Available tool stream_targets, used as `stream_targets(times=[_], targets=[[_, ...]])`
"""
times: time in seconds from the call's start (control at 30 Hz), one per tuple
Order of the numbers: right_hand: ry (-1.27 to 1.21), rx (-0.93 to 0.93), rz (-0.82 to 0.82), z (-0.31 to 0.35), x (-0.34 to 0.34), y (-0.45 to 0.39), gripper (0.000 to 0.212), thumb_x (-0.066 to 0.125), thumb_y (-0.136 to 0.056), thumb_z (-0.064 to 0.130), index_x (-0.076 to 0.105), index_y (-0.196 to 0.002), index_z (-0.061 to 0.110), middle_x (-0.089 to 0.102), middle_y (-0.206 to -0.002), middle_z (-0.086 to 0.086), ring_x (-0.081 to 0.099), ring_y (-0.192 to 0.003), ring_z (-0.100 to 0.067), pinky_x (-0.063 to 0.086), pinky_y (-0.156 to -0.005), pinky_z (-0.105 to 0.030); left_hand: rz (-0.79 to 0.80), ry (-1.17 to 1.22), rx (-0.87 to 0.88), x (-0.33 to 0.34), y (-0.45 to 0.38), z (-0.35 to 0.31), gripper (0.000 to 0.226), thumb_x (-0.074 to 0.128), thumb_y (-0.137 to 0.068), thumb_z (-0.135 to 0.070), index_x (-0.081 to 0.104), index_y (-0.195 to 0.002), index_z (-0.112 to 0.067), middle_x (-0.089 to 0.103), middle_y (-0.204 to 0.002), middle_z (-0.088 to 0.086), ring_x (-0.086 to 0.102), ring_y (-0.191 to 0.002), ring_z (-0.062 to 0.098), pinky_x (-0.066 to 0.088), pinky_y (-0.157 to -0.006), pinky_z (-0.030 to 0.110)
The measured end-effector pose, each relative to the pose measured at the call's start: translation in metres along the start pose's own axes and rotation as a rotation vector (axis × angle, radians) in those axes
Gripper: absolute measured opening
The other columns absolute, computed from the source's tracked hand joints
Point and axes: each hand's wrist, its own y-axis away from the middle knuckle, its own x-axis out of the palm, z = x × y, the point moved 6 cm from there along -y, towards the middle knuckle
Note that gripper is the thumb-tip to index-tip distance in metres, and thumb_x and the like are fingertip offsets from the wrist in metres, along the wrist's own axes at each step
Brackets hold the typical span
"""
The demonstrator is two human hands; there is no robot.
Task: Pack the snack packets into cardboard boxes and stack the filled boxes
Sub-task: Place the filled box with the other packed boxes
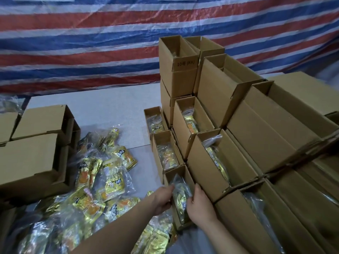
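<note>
Hands at the nearest open cardboard box [185, 177], which sits on the grey tabletop [110, 107] at the near end of a row of three small open boxes. Left hand [163, 198] grips the box's left wall, fingers curled over the rim. Right hand [199, 204] holds a clear-wrapped bundle of yellow snack packets [180, 197] that stands partly inside that box. The next box in the row [166, 151] and the far one [155, 121] each hold a packet bundle. Right of them, a stepped stack of filled boxes [238, 125] rises toward the back, tops open. Loose yellow packets [102, 173] lie heaped on the table left of the hands. Empty folded boxes [34, 147] sit stacked at far left. Striped red, white and blue tarpaulin [91, 43] hangs behind.
</note>
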Motion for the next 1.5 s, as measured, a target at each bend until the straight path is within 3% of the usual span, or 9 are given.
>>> stream_targets(times=[0.17, 0.33, 0.57, 0.7, 0.93, 1.1, 1.27, 1.37, 1.5], targets=[[0.051, -0.242, -0.132, 0.031, -0.01, 0.009, 0.052, 0.044, -0.101, 0.018, 0.035, -0.151, 0.006, 0.034, -0.157, -0.006, 0.034, -0.144, -0.019, 0.027, -0.116, -0.026, -0.046, 0.057, 0.038, -0.039, 0.0, 0.005, 0.03, 0.034, -0.107, -0.034, 0.049, -0.106, -0.009, 0.045, -0.077, 0.005, 0.038, -0.061, 0.013, 0.032, -0.059, 0.026], [0.075, -0.438, -0.091, 0.07, 0.003, 0.016, 0.036, 0.043, -0.1, 0.011, 0.055, -0.134, 0.01, 0.054, -0.133, 0.0, 0.053, -0.121, -0.017, 0.04, -0.101, -0.025, -0.164, -0.363, 0.165, -0.081, 0.013, 0.025, 0.034, 0.035, -0.104, -0.019, 0.06, -0.117, 0.002, 0.061, -0.119, 0.022, 0.061, -0.108, 0.031, 0.044, -0.081, 0.032], [0.1, -0.461, 0.015, 0.105, 0.04, 0.009, 0.036, 0.044, -0.102, 0.02, 0.054, -0.137, 0.015, 0.053, -0.136, 0.004, 0.052, -0.121, -0.012, 0.038, -0.091, -0.015, -0.313, -0.313, 0.254, -0.134, 0.037, 0.042, 0.022, 0.041, -0.102, -0.018, 0.058, -0.087, -0.018, 0.059, -0.083, 0.001, 0.055, -0.076, 0.014, 0.048, -0.076, 0.031], [0.134, -0.49, 0.09, 0.13, 0.066, 0.009, 0.036, 0.047, -0.101, 0.023, 0.055, -0.136, 0.017, 0.055, -0.136, 0.002, 0.053, -0.124, -0.016, 0.038, -0.108, -0.032, -0.389, -0.241, 0.297, -0.168, 0.061, 0.037, 0.021, 0.041, -0.104, -0.024, 0.057, -0.092, -0.018, 0.062, -0.091, 0.002, 0.057, -0.084, 0.018, 0.051, -0.08, 0.039], [0.179, -0.501, 0.276, 0.142, 0.103, 0.015, 0.033, 0.044, -0.102, 0.03, 0.054, -0.133, 0.021, 0.055, -0.133, 0.005, 0.053, -0.12, -0.012, 0.04, -0.096, -0.024, -0.467, -0.21, 0.312, -0.208, 0.079, 0.049, 0.025, 0.039, -0.104, -0.019, 0.06, -0.096, -0.006, 0.059, -0.087, 0.009, 0.053, -0.077, 0.02, 0.043, -0.071, 0.033], [0.204, -0.51, 0.313, 0.159, 0.11, 0.007, 0.027, 0.047, -0.1, 0.029, 0.055, -0.125, 0.023, 0.056, -0.126, 0.004, 0.054, -0.113, -0.011, 0.042, -0.094, -0.026, -0.726, -0.403, 0.433, -0.255, 0.092, 0.01, 0.033, 0.045, -0.104, -0.029, 0.059, -0.13, -0.015, 0.065, -0.123, 0.001, 0.058, -0.1, 0.013, 0.046, -0.085, 0.027], [0.202, -0.549, 0.331, 0.193, 0.116, -0.004, 0.039, 0.042, -0.103, 0.031, 0.048, -0.139, 0.02, 0.051, -0.133, 0.006, 0.05, -0.119, -0.009, 0.038, -0.092, -0.021, -1.123, -0.933, 0.476, -0.321, 0.104, -0.042, 0.06, 0.042, -0.099, -0.043, 0.032, -0.152, -0.015, 0.036, -0.156, 0.007, 0.034, -0.143, 0.025, 0.023, -0.12, 0.04], [0.211, -0.577, 0.344, 0.211, 0.118, -0.006, 0.042, 0.04, -0.104, 0.03, 0.044, -0.145, 0.018, 0.048, -0.139, 0.005, 0.047, -0.126, -0.01, 0.037, -0.103, -0.023, -1.116, -1.09, 0.244, -0.365, 0.093, -0.055, 0.09, 0.037, -0.096, -0.064, -0.003, -0.158, -0.012, 0.0, -0.166, 0.014, 0.002, -0.153, 0.032, 0.001, -0.122, 0.048], [0.218, -0.589, 0.357, 0.228, 0.119, -0.007, 0.044, 0.041, -0.105, 0.032, 0.04, -0.147, 0.02, 0.046, -0.144, 0.004, 0.046, -0.13, -0.012, 0.037, -0.107, -0.026, -1.035, -1.149, 0.068, -0.4, 0.074, -0.058, 0.106, 0.038, -0.089, -0.075, -0.011, -0.157, -0.009, -0.006, -0.165, 0.02, -0.001, -0.152, 0.038, 0.004, -0.121, 0.054]])
